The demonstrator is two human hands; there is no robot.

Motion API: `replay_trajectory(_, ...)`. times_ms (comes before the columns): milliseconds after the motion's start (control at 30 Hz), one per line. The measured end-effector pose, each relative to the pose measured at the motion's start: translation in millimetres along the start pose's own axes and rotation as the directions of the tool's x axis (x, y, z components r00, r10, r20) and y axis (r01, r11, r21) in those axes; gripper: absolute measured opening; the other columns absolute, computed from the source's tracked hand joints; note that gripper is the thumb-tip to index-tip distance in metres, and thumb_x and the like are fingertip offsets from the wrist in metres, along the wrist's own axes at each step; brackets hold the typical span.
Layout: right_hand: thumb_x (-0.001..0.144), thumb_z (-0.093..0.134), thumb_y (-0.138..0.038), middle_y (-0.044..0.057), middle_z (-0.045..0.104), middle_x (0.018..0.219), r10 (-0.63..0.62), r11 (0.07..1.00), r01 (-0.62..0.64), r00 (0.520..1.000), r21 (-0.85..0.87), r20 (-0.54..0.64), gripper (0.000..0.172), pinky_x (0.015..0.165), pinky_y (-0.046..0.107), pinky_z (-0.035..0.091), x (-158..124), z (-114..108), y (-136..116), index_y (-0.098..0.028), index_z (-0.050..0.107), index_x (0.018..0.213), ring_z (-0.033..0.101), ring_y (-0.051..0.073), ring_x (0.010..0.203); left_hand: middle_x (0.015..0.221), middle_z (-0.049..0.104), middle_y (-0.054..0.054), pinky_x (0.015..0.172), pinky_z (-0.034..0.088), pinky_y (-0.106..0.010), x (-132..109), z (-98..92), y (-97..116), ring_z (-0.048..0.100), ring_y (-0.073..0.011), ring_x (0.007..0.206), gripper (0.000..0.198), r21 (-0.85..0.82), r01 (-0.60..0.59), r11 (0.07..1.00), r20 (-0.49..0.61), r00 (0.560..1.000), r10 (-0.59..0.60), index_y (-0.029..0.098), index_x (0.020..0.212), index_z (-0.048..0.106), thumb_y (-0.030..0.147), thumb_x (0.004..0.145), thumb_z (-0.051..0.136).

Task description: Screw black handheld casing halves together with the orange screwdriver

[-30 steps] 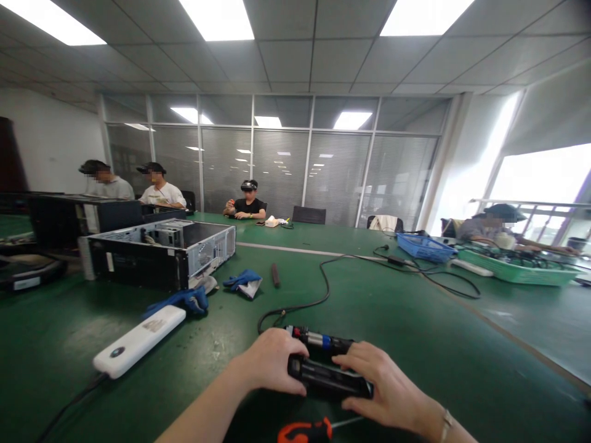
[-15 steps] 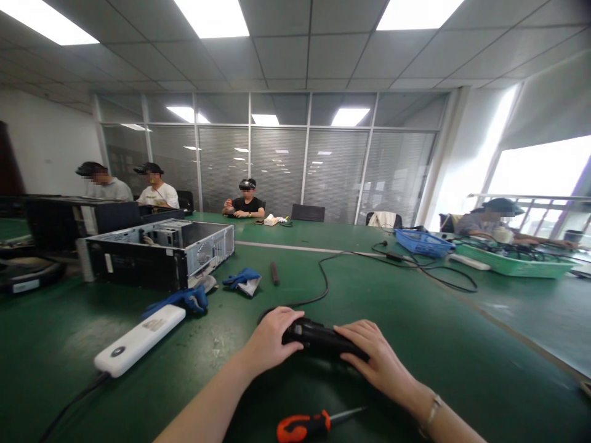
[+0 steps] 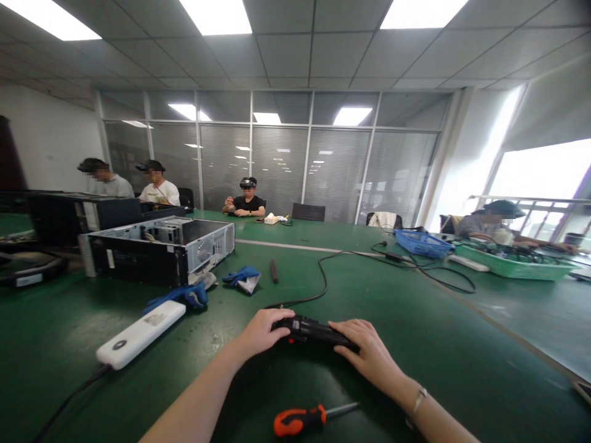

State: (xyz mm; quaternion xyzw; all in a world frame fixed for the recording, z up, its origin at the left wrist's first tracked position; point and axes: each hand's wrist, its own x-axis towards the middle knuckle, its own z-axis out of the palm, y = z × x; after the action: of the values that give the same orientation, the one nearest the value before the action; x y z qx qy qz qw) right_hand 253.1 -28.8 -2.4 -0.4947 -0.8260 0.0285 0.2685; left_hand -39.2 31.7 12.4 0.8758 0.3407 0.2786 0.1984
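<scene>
On my feed the left hand (image 3: 262, 332) pinches one end of a long, smooth black tool housing (image 3: 314, 330) between thumb and fingers, the right hand (image 3: 367, 347) gripping its other end over the glossy green tabletop (image 3: 438, 344). I see a bulbous-handled orange-and-black screwdriver (image 3: 298, 421) nearer the camera, a dark cable (image 3: 325, 280) curving beyond, and a boxy open computer case (image 3: 138, 263) further left.

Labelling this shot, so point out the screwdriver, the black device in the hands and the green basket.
Screwdriver (image 3: 310, 419): head view, on its handle.
Black device (image 3: 314, 330): head view, on the middle of its body.
Green basket (image 3: 512, 269): head view, on its near wall.
</scene>
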Motion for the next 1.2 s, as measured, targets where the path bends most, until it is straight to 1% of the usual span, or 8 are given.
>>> replay_trajectory(133, 0.088, 0.055, -0.038, 0.006, 0.065, 0.12, 0.012, 1.0, -0.012, 1.0, -0.01, 0.004, 0.04, 0.099, 0.045, 0.035, 1.5, 2.7, -0.4, -0.029, 0.057, 0.127, 0.057, 0.025, 0.108, 0.123, 0.064, -0.002, 0.103, 0.039, -0.032, 0.6, -0.7, -2.8, 0.057, -0.0195, 0.116, 0.038, -0.008, 0.013, 1.0, 0.02, 1.0, -0.013, 0.023, 0.123, 0.061, 0.02, 0.085, 0.059)
replay_trajectory(333, 0.089, 0.054, -0.037, 0.006, 0.064, 0.122, 0.009, 1.0, -0.009, 1.0, -0.016, -0.012, 0.039, 0.1, 0.044, 0.035, 2.1, 5.6, -0.4, -0.028, 0.056, 0.127, 0.057, 0.025, 0.109, 0.122, 0.065, -0.003, 0.104, 0.039, -0.034, 2.6, 3.0, -5.1, 0.058, -0.0203, 0.116, 0.036, -0.035, 0.027, 0.999, -0.043, 0.999, -0.028, 0.022, 0.119, 0.063, 0.02, 0.084, 0.058)
replay_trajectory(500, 0.089, 0.053, -0.037, 0.006, 0.064, 0.121, 0.013, 1.0, -0.013, 0.999, -0.019, -0.032, 0.039, 0.099, 0.043, 0.036, 2.5, 6.2, 0.2, -0.027, 0.056, 0.127, 0.057, 0.024, 0.109, 0.123, 0.064, -0.003, 0.105, 0.038, -0.033, 2.6, 4.3, -7.1, 0.057, -0.0199, 0.117, 0.036, -0.061, 0.001, 0.998, -0.079, 0.997, -0.005, 0.021, 0.119, 0.064, 0.019, 0.084, 0.056)
replay_trajectory(767, 0.088, 0.053, -0.038, 0.006, 0.065, 0.12, 0.028, 0.998, -0.029, 1.0, -0.062, -0.006, 0.04, 0.098, 0.044, 0.036, 3.7, 10.9, 0.0, -0.028, 0.057, 0.126, 0.058, 0.025, 0.107, 0.123, 0.064, -0.003, 0.103, 0.039, -0.033, 3.3, 5.7, -7.4, 0.058, -0.0201, 0.115, 0.037, 0.007, 0.051, 0.999, -0.012, 0.999, -0.051, 0.022, 0.12, 0.063, 0.018, 0.084, 0.055)
replay_trajectory(967, 0.088, 0.054, -0.039, 0.006, 0.065, 0.119, 0.041, 0.998, -0.042, 0.998, -0.048, -0.038, 0.039, 0.096, 0.041, 0.039, 3.2, 13.7, 2.9, -0.027, 0.058, 0.125, 0.059, 0.024, 0.107, 0.121, 0.065, -0.003, 0.103, 0.04, -0.032, 3.3, 5.8, -6.5, 0.058, -0.018, 0.114, 0.032, -0.011, 0.054, 0.998, -0.043, 0.998, -0.054, 0.022, 0.117, 0.064, 0.019, 0.087, 0.053)
replay_trajectory(1200, 0.087, 0.054, -0.037, 0.005, 0.066, 0.119, 0.07, 0.997, -0.071, 0.997, -0.042, -0.025, 0.038, 0.095, 0.04, 0.04, 5.1, 12.4, 0.0, -0.029, 0.06, 0.124, 0.059, 0.024, 0.106, 0.122, 0.065, -0.004, 0.102, 0.04, -0.031, 3.7, 7.2, -3.7, 0.059, -0.0193, 0.114, 0.032, 0.036, 0.074, 0.997, -0.024, 0.997, -0.074, 0.02, 0.119, 0.063, 0.02, 0.088, 0.051)
